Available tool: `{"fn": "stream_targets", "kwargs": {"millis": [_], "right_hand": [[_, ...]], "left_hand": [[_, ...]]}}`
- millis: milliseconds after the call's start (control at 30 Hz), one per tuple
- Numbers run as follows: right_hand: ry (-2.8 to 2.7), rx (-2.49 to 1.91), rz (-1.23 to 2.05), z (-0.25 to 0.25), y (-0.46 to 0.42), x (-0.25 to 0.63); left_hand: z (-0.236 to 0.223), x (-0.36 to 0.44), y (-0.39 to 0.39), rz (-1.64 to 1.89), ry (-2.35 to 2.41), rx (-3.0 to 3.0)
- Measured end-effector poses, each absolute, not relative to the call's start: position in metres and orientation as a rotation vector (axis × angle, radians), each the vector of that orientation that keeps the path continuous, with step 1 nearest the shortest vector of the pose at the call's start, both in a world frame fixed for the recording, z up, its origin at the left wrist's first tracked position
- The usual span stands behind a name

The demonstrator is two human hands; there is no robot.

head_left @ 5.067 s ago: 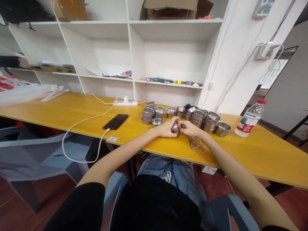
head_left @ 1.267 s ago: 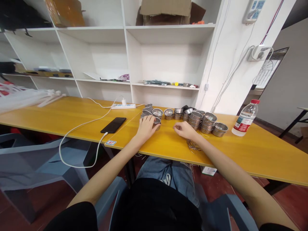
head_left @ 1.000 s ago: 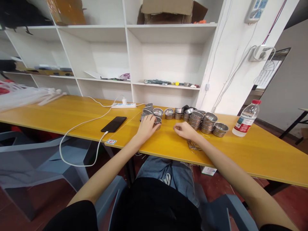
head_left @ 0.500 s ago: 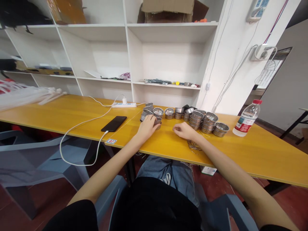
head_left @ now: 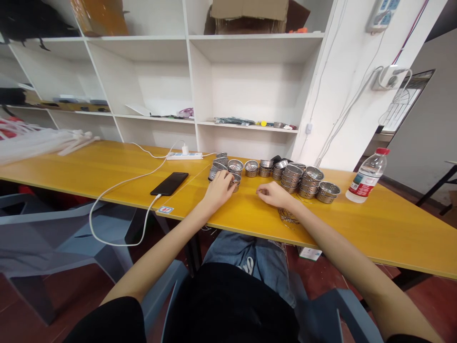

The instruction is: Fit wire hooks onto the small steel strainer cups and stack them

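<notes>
My left hand (head_left: 218,189) is at the left side of a small perforated metal cup (head_left: 236,183), its fingers bent and slightly apart near the rim. The cup stands upright on the table. More such cups, including a tilted one (head_left: 216,168) and an upright one (head_left: 235,166), are just beyond this hand. My right hand (head_left: 272,194) rests on the table with its fingers curled together; what they hold, if anything, is hidden. Beside its wrist lies a loose coil of thin wire (head_left: 287,216).
Stacked metal cups (head_left: 311,182) stand right of centre, with a single stack (head_left: 327,192) beside them. A water bottle (head_left: 369,175) is farther right. A phone (head_left: 169,184) on a white cable lies left, near a power strip (head_left: 183,156). White shelves (head_left: 246,126) rise behind the yellow table (head_left: 246,224).
My left thumb has drawn back a little, so more of the small cup's front shows. My right hand has stayed in place.
</notes>
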State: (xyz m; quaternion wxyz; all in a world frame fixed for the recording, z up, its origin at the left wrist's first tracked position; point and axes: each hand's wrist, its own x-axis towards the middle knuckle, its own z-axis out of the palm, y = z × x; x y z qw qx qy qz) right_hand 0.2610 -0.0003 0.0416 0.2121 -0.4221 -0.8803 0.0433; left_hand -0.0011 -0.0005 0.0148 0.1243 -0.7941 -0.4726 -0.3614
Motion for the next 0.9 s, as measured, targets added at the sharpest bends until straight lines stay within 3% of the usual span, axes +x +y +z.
{"fn": "stream_targets", "kwargs": {"millis": [367, 900], "right_hand": [[-2.469, -1.179, 0.113, 0.043, -0.001, 0.26], [-2.499, -1.189, 0.123, 0.043, -0.003, 0.259]], "left_hand": [[0.015, 0.007, -0.012, -0.732, -1.466, -2.177], [0.008, 0.012, 0.034, -0.665, -1.534, -2.157]]}}
